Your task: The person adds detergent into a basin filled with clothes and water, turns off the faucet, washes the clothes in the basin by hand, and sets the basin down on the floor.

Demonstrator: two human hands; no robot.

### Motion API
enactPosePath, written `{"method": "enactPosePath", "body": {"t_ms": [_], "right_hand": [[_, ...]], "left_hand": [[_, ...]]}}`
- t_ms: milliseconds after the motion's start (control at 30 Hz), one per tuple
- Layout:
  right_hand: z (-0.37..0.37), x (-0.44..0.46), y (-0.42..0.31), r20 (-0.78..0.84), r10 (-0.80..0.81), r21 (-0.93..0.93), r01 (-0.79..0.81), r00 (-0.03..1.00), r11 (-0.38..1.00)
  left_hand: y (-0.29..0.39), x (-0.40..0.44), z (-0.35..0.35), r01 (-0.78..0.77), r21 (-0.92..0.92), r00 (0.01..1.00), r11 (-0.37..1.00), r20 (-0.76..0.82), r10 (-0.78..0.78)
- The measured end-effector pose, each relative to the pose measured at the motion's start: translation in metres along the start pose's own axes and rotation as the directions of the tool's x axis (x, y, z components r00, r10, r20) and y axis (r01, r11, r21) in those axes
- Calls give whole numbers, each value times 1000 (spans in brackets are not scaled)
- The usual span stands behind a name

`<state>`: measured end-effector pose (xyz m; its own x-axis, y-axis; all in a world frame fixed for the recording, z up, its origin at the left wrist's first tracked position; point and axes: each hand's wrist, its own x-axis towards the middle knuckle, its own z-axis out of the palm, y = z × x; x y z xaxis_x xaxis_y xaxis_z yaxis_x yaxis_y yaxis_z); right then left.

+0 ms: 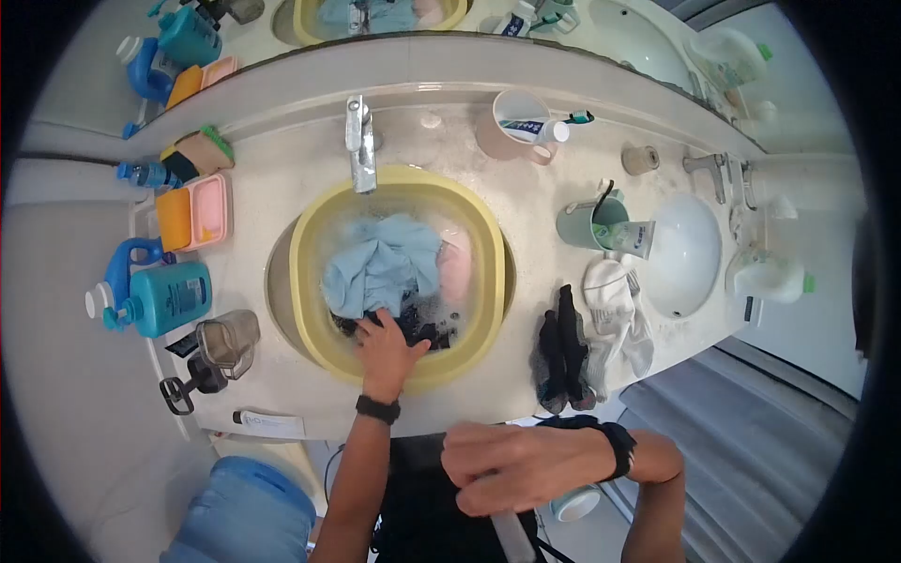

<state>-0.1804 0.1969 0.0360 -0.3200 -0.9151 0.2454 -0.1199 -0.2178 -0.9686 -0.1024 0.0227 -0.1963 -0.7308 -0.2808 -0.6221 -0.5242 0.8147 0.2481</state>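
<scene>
A yellow basin of sudsy water sits over the sink beneath the tap. In it are a light blue cloth garment, a pink cloth and dark cloth. My left hand reaches over the basin's near side, fingers spread, at the dark cloth and the blue garment's lower edge. In front of my body, away from the counter, my right hand is closed in a fist. A pale strip shows below it; whether the fist grips this is hidden.
Black socks and white socks lie right of the basin. Beyond them are a green cup, a pink mug and a second sink. Bottles, including a teal one, and a clear container line the left side.
</scene>
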Motion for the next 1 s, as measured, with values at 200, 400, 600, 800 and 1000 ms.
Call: {"method": "enactPosePath", "body": {"t_ms": [200,400,600,800,1000], "right_hand": [[1,-5,-3,30,-38,-8,38,999,999],[2,-16,-19,-39,-98,5,98,994,995],[2,-11,-38,-98,-120,-4,121,988,993],[8,-5,-33,-149,-149,55,159,978,986],[11,-10,-20,-115,-112,83,121,987,989]], "left_hand": [[2,23,18,-30,63,998,998,59,27],[10,-3,-29,-42,-224,996,974,61,57],[8,-31,-87,-169,-499,985,850,-108,133],[-8,13,-82,-289,-709,955,644,-260,142],[-3,36,-63,-322,-483,906,814,-407,118]]}}
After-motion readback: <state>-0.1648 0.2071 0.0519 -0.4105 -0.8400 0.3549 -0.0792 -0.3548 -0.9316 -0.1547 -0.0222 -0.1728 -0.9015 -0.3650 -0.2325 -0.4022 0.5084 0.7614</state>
